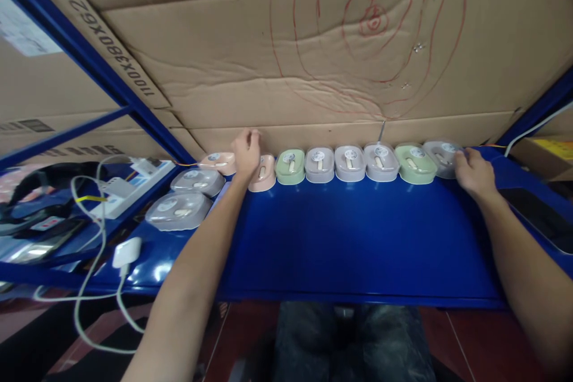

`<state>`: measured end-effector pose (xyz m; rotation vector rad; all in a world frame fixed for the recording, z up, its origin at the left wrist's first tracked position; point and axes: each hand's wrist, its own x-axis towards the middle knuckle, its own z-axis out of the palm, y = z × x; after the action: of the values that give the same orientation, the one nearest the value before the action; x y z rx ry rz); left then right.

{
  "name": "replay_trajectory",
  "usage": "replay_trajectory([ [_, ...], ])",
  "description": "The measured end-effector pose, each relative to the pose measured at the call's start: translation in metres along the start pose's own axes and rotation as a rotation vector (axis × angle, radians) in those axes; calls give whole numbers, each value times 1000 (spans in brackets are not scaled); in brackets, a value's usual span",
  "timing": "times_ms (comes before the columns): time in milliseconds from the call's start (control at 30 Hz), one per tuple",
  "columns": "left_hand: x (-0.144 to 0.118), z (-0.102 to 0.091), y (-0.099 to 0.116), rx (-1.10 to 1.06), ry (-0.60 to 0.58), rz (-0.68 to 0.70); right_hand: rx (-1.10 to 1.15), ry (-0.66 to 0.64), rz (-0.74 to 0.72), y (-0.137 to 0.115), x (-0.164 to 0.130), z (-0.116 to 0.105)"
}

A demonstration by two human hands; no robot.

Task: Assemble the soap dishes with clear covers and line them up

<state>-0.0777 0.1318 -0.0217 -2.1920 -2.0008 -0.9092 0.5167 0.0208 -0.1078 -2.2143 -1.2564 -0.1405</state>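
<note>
A row of small lidded boxes runs along the back of a blue shelf point(349, 239), against a cardboard wall. My left hand point(247, 152) rests on a pink box point(264, 174) near the row's left end. My right hand point(473, 172) touches the grey box point(441, 157) at the right end. Between them stand a green box point(290, 166), several grey boxes point(349, 163) and another green box point(415, 163). Whether either hand grips its box I cannot tell.
Left of the row lie another pink box point(217, 161) and two grey boxes point(179, 210). A white power strip point(119, 194), white cables point(101, 286) and a white charger point(126, 252) sit at the left. Blue rack posts point(102, 71) frame the shelf. A dark tray point(537, 215) lies right.
</note>
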Motion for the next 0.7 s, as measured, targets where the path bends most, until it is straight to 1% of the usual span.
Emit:
replay_trajectory([
  [100, -13, -22, 3, -78, 176, 15, 4, -40, 56, -4, -1, -3],
  [133, -20, -27, 2, -89, 203, 25, 6, -51, 66, -5, -2, -4],
  [167, -29, -30, 2, -80, 203, 35, 8, -60, 73, -7, -2, -5],
  [200, -39, -31, 2, -45, 168, 40, 8, -68, 79, -8, -2, -6],
  [233, -51, -28, 2, 10, 106, 42, 8, -74, 84, -9, -2, -7],
  [300, -75, -16, 2, 131, -63, 51, 8, -80, 92, -12, -2, -8],
  [367, -97, 3, 4, 175, -131, 62, 8, -82, 100, -15, -2, -8],
  [400, -105, 13, 4, 232, -134, 82, 8, -79, 104, -17, -3, -8],
  [433, -110, 21, 4, 267, -111, 99, 9, -75, 106, -18, -3, -8],
  [500, -113, 33, 3, 305, -83, 135, 11, -63, 103, -20, -5, -7],
  [567, -109, 38, 1, 314, -79, 165, 13, -51, 91, -21, -7, -7],
  [700, -98, 37, -4, 349, -105, 184, 14, -38, 70, -21, -9, -6],
])
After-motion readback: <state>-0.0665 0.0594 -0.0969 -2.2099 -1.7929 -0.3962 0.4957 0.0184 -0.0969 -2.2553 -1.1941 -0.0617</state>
